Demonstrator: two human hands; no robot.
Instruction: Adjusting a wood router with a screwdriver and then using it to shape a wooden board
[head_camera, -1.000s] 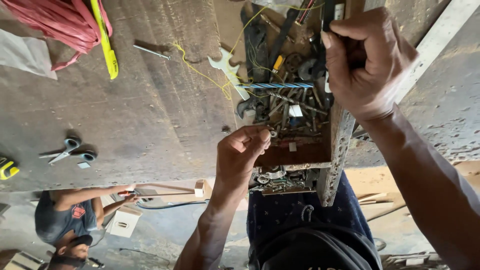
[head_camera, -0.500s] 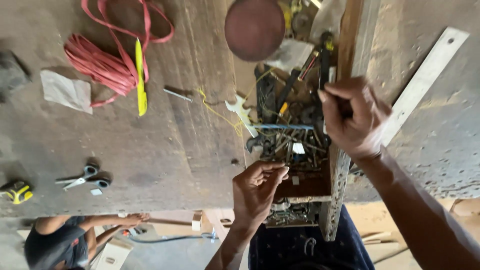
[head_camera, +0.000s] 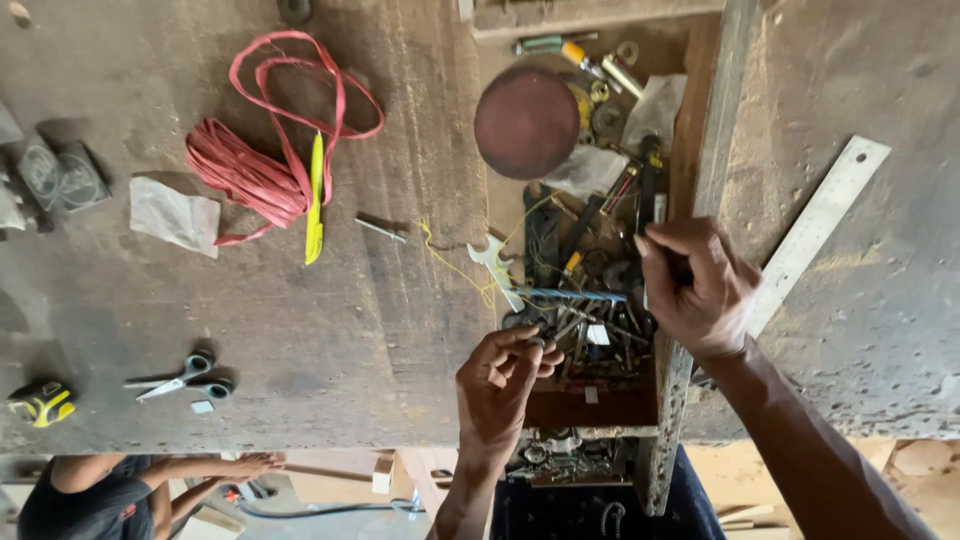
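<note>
Mid-search in the cluttered tool tray (head_camera: 690, 120) at centre frame.
Left hand (head_camera: 505, 385) pinches a small metal piece; right hand (head_camera: 700, 285) curls closed, contents hidden.

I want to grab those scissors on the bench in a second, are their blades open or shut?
Shut. The scissors lie flat on the bench, blades together in one narrow point, with no gap between them.

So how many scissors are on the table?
1. The scissors lie near the left front edge of the table, beside a yellow tape measure. More could hide among the tray's tools.
</note>
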